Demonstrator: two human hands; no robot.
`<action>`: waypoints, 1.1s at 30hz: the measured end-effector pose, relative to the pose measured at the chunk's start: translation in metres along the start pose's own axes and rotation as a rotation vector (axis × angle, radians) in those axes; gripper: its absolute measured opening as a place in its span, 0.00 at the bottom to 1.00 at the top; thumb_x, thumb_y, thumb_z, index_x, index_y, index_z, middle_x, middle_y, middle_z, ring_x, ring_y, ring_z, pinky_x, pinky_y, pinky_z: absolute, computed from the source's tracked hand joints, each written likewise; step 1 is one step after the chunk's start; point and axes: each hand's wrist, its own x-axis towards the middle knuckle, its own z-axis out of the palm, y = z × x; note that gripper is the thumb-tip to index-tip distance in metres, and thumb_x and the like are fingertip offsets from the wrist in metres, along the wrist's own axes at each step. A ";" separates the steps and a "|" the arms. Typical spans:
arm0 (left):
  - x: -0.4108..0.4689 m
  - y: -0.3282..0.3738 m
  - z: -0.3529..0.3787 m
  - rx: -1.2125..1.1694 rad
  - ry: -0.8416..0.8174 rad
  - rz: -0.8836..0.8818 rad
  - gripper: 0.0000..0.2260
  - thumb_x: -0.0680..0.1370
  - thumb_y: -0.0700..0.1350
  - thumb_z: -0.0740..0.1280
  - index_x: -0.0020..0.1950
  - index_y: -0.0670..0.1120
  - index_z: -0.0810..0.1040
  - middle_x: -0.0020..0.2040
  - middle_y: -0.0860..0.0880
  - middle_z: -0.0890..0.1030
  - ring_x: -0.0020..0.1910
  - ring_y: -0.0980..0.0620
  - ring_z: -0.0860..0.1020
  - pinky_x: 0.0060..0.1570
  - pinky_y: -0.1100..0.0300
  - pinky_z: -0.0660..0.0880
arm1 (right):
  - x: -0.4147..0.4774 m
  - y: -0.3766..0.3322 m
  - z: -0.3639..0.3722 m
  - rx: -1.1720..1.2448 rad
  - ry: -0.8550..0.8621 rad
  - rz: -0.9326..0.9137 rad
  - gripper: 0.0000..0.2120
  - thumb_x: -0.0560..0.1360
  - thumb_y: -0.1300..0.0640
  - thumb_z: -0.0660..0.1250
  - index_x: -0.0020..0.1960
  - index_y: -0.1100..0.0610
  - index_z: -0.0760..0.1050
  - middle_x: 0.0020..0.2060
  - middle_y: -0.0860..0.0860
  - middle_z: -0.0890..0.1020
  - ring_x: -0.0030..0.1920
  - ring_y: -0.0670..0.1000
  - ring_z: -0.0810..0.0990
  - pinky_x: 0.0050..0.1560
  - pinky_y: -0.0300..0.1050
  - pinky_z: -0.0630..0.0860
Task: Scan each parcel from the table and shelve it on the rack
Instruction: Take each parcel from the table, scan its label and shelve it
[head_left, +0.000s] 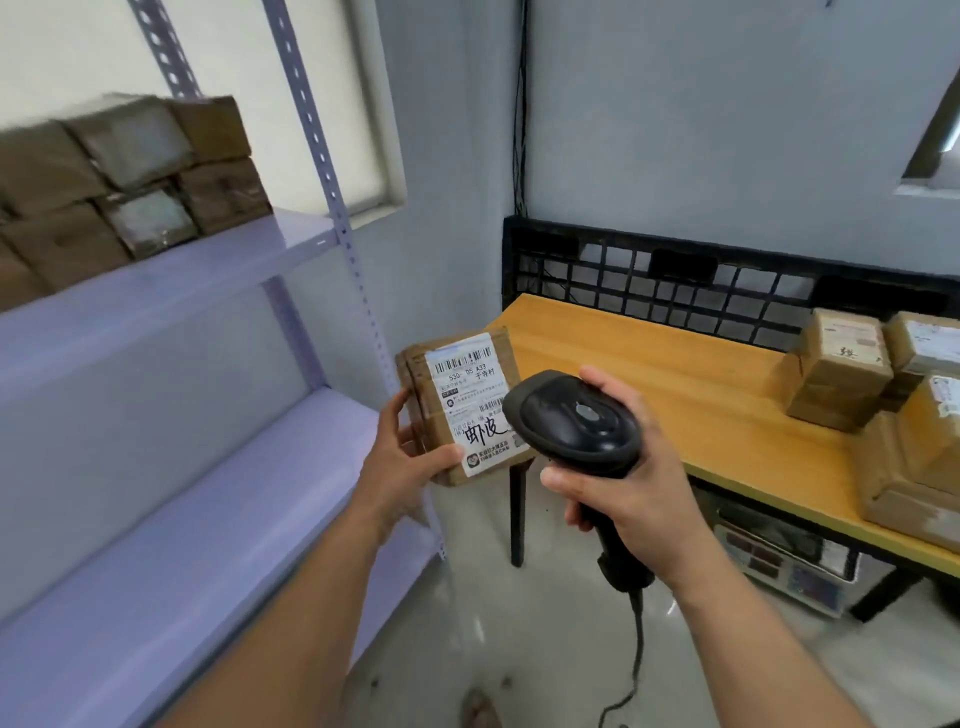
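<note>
Just left of the table (649, 374), a matt brown cardboard parcel (454, 418) bears a smooth white paper shipping label (470, 387). The barcode scanner (576, 421) at the table's left end is black plastic with a slight sheen. The tabletop is smooth varnished wood (warm orange). The rack (208, 270), further left, is satin painted metal.

**One head-worn view**

A wide-angle camera on the person's head faces forward and down. The left hand (400, 467) and right hand (639, 483) lie near beneath it; the rack (171, 291) fills the left, the tabletop (649, 374) the far right.
</note>
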 end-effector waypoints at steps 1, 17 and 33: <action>-0.011 -0.001 -0.012 -0.002 0.038 0.001 0.43 0.62 0.48 0.77 0.73 0.60 0.61 0.58 0.48 0.81 0.56 0.50 0.81 0.58 0.45 0.78 | -0.002 -0.001 0.009 0.014 -0.030 -0.010 0.40 0.60 0.63 0.78 0.68 0.43 0.69 0.56 0.58 0.79 0.29 0.49 0.80 0.25 0.43 0.76; -0.123 0.029 -0.161 0.052 0.418 0.151 0.32 0.66 0.52 0.73 0.66 0.65 0.63 0.63 0.51 0.78 0.61 0.51 0.78 0.60 0.47 0.77 | -0.010 -0.040 0.139 0.111 -0.340 -0.135 0.41 0.64 0.73 0.76 0.68 0.42 0.70 0.59 0.58 0.78 0.29 0.53 0.80 0.27 0.45 0.77; -0.277 0.068 -0.389 0.157 0.747 0.292 0.40 0.61 0.62 0.72 0.71 0.64 0.62 0.64 0.52 0.78 0.63 0.52 0.77 0.64 0.45 0.74 | -0.042 -0.105 0.377 0.133 -0.597 -0.262 0.39 0.66 0.74 0.75 0.64 0.39 0.71 0.51 0.41 0.82 0.28 0.55 0.79 0.30 0.50 0.80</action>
